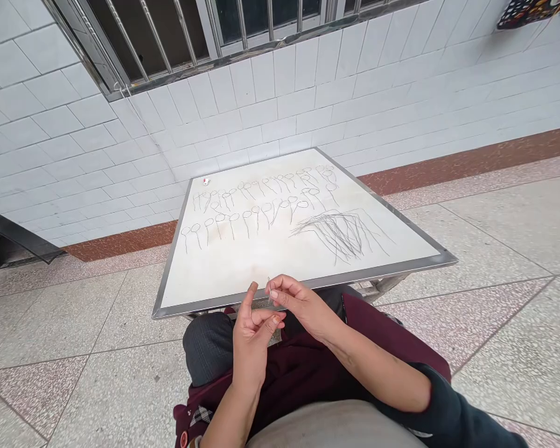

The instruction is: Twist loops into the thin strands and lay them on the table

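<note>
The right hand pinches a thin wire by the near edge of the table; the left hand is just beside it (whether gripping anything, I cannot tell). Looped wires and straight strands lie beyond.

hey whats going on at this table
A seated person's right hand pinches a thin strand just above the near edge of the white table. The left hand is beside it, index finger raised; whether it holds anything is unclear. Looped strands lie in rough rows, with a loose pile of longer strands to the right.
</note>
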Motion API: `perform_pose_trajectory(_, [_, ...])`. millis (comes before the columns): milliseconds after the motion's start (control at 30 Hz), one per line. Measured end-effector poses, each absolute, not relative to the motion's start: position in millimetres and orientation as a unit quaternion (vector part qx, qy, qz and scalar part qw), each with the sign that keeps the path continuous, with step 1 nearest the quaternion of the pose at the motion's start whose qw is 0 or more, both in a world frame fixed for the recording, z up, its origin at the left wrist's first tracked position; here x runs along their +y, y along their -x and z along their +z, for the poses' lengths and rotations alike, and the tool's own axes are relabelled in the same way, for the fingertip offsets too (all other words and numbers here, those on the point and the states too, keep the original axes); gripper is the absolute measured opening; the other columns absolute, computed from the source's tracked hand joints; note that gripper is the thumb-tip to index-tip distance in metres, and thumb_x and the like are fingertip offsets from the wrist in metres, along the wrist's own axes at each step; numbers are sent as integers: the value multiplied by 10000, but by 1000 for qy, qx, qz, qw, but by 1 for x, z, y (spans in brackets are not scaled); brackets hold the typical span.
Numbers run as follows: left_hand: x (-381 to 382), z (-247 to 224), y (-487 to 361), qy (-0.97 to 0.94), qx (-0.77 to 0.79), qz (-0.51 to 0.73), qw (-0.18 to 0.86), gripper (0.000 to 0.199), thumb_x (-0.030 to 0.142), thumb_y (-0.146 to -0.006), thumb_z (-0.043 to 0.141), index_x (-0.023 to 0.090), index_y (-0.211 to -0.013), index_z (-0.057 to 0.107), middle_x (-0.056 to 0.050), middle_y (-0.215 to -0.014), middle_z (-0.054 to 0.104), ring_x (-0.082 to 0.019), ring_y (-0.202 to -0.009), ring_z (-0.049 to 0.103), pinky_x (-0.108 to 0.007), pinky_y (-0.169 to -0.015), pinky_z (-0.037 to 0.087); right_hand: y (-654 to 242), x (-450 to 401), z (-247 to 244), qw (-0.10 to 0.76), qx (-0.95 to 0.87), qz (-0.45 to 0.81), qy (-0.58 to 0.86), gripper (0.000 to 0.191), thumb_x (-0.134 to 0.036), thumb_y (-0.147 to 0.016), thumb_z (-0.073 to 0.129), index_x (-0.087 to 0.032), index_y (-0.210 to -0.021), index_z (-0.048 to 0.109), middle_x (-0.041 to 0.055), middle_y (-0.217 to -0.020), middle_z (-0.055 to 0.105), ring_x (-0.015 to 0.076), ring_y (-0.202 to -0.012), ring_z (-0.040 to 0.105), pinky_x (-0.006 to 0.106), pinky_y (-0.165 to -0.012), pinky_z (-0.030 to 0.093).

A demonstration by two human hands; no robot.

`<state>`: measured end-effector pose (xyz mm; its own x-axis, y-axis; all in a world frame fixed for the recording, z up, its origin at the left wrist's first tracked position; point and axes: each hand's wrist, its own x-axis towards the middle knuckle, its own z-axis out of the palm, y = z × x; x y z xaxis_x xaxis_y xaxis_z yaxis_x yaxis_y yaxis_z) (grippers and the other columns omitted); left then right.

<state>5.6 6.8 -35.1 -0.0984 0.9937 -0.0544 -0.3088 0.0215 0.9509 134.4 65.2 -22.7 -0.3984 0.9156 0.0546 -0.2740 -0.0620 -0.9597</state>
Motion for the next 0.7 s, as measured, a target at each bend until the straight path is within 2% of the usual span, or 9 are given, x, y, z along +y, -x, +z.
perform_pose_trajectory(100, [7,-33,-3,-403,486,588,506,811,307,-814,705,210,-1495,276,17,-754,713,-157,-777,647,-328,-885,460,-136,63,-23,441,-530,645,330,291,-474,-880,588,-235,-1022,674,19,-957,624,139,-790,522,287,-771,448])
perform_pose_trajectory(200, [8,-31,-1,-412,509,587,476,795,309,-825,693,208,-1493,275,25,-740,706,-144,-756,628,-312,-874,460,-137,60,-23,444,-550,635,311,437,-533,-954,418,-234,-1150,668,49,-1009,633,160,-879,561,320,-845,459])
perform_pose_trajectory(267, [8,-31,1,-415,519,581,469,780,307,-831,685,205,-1489,279,23,-745,704,-141,-751,622,-303,-855,463,-137,59,-23,446,-560,630,299,462,-539,-963,388,-231,-1172,662,56,-1020,633,164,-904,573,328,-868,462])
perform_pose_trajectory(367, [8,-32,1,-419,526,570,471,777,312,-835,681,201,-1488,275,20,-748,705,-143,-744,623,-306,-841,468,-136,59,-25,452,-567,612,316,349,-480,-931,505,-240,-1128,665,35,-947,636,144,-818,571,301,-799,478])
perform_pose_trajectory(467, [8,-34,0,-423,522,562,482,759,313,-842,673,203,-1482,282,13,-752,703,-149,-750,624,-316,-838,472,-134,61,-27,480,-550,592,341,276,-440,-918,537,-239,-1050,672,18,-864,631,128,-727,558,274,-688,484])
perform_pose_trajectory(700, [11,-28,0,-386,475,609,505,695,258,-811,711,222,-1419,376,-39,-963,703,-183,-967,641,-343,-938,454,-134,63,-30,503,-534,576,361,254,-424,-874,594,-231,-995,707,7,-792,665,125,-669,601,278,-646,520])
